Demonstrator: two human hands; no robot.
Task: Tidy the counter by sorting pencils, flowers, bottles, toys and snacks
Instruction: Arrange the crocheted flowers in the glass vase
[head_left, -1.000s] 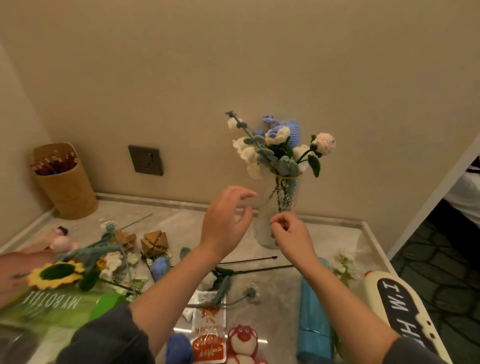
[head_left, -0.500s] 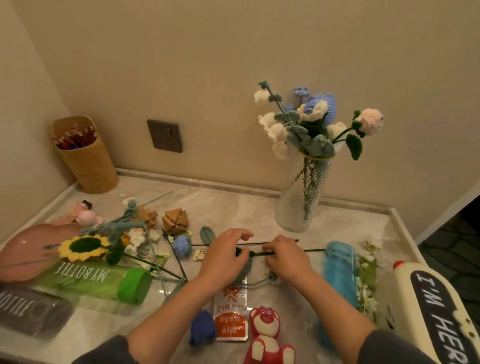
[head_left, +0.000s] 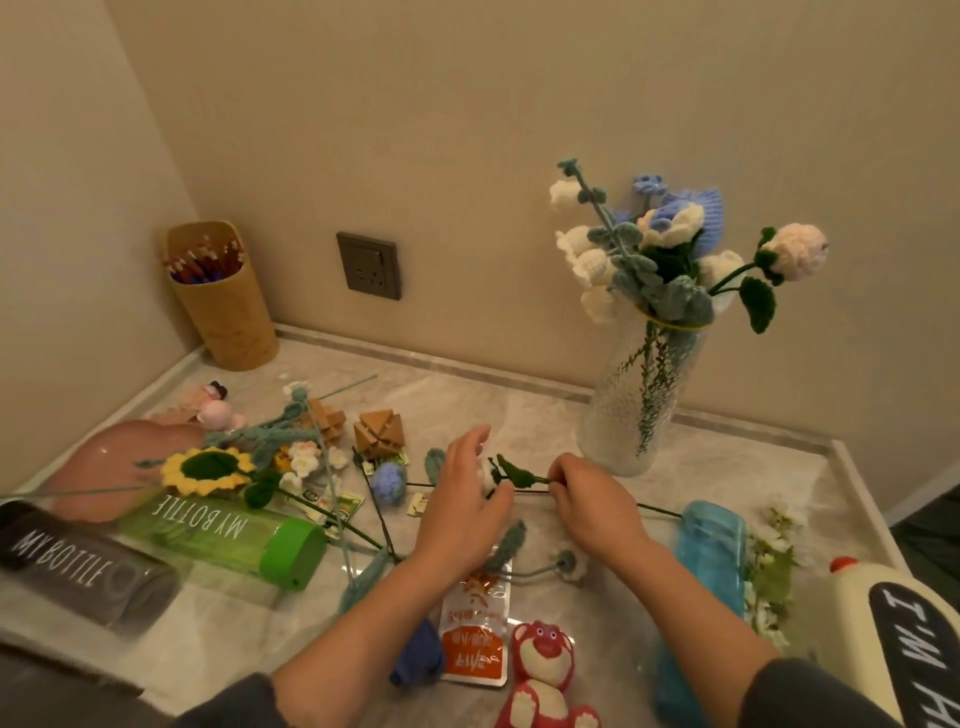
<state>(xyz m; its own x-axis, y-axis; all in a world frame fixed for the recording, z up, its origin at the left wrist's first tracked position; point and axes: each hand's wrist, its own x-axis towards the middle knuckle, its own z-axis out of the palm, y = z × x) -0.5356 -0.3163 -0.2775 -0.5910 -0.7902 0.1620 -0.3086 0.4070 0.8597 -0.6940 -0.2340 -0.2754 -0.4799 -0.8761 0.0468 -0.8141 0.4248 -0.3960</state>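
Note:
My right hand (head_left: 587, 506) pinches the green stem of a crochet flower (head_left: 514, 475) just above the marble counter (head_left: 519, 410). My left hand (head_left: 462, 512) hovers beside it with fingers spread, near the flower's white head, which it partly hides. A glass vase (head_left: 631, 415) with several crochet flowers stands at the back right. A sunflower (head_left: 208, 470), a blue flower (head_left: 388, 483) and other loose stems lie left of my hands. A cup of pencils (head_left: 221, 296) stands in the back left corner.
Green (head_left: 223, 530), dark (head_left: 78, 571) and pink (head_left: 114, 467) bottles lie at the left; a blue bottle (head_left: 706, 577) and a cream bottle (head_left: 893, 634) at the right. A snack packet (head_left: 475, 629), a pink bear toy (head_left: 543, 670) and wooden puzzles (head_left: 378, 434) lie about.
Both hands came down from the vase to the counter. My right hand has taken the green stem and lifted it slightly; my left hand has opened beside it.

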